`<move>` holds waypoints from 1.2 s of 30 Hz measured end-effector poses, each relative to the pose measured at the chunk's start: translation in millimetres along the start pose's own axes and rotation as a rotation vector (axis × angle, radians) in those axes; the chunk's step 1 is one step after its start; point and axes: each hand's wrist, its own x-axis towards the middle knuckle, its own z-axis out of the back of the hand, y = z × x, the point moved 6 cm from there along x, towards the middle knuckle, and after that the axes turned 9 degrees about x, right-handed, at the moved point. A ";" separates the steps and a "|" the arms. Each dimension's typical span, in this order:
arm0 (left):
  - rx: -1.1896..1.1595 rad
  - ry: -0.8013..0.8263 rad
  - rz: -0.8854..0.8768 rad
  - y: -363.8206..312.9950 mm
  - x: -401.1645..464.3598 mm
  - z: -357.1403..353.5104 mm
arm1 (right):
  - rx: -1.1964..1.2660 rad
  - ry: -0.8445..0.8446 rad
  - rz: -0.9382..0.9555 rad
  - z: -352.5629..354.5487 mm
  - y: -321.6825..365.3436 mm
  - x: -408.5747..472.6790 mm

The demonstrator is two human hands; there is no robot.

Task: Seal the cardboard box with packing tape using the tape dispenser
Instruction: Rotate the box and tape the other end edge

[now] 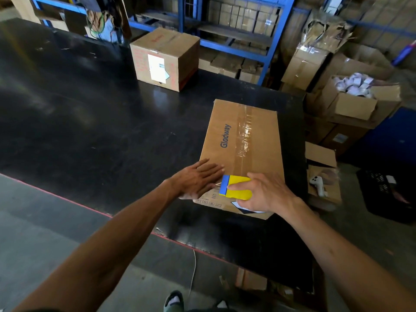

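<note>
A long brown cardboard box (263,136) printed "Glodway" lies on the black table, right of centre. A strip of clear packing tape (246,134) runs lengthwise along its top seam. My right hand (266,193) grips a yellow and blue tape dispenser (235,188) at the box's near end, where the tape meets the edge. My left hand (199,180) lies flat with fingers spread on the near left corner of the box top, just left of the dispenser.
A second, taped cardboard box (164,58) with a white label stands at the table's (90,122) far side. Blue shelving (225,23) with cartons lines the back. Open boxes (358,102) are stacked on the floor at right, beside a black crate (387,194).
</note>
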 end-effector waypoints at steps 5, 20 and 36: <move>-0.060 -0.070 -0.039 -5.3 7.3 -8.7 | -0.004 0.021 -0.002 0.5 -0.1 2.8; -0.106 -0.065 -0.042 -3.7 5.9 -11.3 | -0.015 0.042 0.002 5.8 -39.0 -38.9; 0.007 -0.110 -0.125 -35.6 51.3 16.0 | -0.033 0.024 0.001 -2.8 -67.9 -49.5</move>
